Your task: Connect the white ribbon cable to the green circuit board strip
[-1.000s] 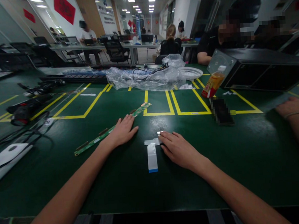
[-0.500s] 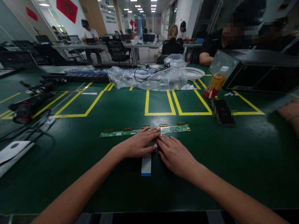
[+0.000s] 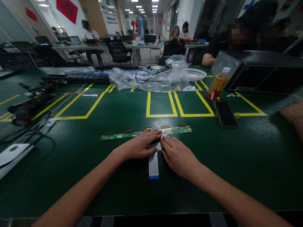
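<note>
A long, narrow green circuit board (image 3: 122,136) lies crosswise on the table, with several brownish-gold tabs along its far edge. A white flat ribbon cable (image 3: 153,164) with a blue end runs from the board's middle toward me. My left hand (image 3: 140,145) reaches over the board, its thumb at the cable's upper part and its fingertips at the board's near edge. From the other side, my right hand (image 3: 178,156) has its bunched fingertips against the same part of the cable. The fingers hide where cable and board meet.
Beyond the board are yellow tape outlines, clear plastic wrapping (image 3: 149,81), a white basket (image 3: 194,74) and a drink bottle (image 3: 217,83). A black case (image 3: 269,72) stands at right, near another person's arm (image 3: 299,114). Cables and a white box (image 3: 7,158) lie left.
The cable's free blue end has swung to the right and now points almost straight toward me. Both hands stay nearly in place at the board, with only slight finger shifts.
</note>
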The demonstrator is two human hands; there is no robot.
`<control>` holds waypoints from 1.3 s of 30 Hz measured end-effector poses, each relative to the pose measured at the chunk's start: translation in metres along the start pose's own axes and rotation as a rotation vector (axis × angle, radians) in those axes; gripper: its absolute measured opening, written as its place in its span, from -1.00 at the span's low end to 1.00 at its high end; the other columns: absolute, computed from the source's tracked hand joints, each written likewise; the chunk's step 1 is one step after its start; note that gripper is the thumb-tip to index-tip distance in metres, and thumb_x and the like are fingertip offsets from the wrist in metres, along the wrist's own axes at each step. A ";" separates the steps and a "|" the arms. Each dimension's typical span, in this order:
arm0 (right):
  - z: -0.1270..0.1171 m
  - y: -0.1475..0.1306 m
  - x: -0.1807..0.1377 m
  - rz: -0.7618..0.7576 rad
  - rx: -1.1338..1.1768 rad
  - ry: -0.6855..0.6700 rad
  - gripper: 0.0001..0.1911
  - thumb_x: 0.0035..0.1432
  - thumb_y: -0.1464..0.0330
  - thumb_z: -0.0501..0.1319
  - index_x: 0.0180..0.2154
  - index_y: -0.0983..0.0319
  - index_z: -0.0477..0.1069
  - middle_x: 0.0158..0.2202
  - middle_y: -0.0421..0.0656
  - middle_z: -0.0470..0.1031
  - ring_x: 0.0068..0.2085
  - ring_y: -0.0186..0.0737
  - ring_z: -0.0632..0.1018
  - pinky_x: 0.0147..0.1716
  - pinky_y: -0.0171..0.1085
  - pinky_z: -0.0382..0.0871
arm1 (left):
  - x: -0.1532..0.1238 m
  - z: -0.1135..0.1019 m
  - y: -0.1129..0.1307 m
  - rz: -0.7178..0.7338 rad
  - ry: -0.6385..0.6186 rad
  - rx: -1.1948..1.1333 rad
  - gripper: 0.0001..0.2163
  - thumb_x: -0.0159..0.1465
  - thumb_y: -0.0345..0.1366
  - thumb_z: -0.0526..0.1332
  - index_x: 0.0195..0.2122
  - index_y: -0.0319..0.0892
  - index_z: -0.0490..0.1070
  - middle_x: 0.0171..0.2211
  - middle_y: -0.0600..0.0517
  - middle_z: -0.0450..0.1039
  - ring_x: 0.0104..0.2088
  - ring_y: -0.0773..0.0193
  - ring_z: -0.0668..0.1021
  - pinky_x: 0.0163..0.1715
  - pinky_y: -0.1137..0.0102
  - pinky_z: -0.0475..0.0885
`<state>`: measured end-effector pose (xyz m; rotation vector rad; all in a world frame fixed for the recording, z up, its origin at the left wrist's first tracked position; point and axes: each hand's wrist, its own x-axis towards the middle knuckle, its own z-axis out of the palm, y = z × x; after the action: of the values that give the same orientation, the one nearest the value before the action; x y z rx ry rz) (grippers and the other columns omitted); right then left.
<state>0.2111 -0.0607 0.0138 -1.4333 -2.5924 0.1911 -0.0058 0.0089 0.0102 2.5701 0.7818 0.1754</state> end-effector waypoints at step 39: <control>-0.007 0.021 0.004 -0.061 0.131 0.002 -0.52 0.35 0.38 0.09 0.26 0.34 0.31 0.30 0.13 0.35 0.31 0.05 0.37 0.33 0.10 0.18 | -0.002 -0.001 -0.008 0.016 0.021 -0.049 -0.36 0.36 -0.18 0.20 0.42 -0.16 0.05 0.45 -0.12 -0.03 0.44 0.08 0.05 0.42 0.06 -0.11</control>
<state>0.2278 -0.0458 0.0172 -1.3072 -2.5652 0.3444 -0.0114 0.0144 0.0077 2.5328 0.7555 0.2243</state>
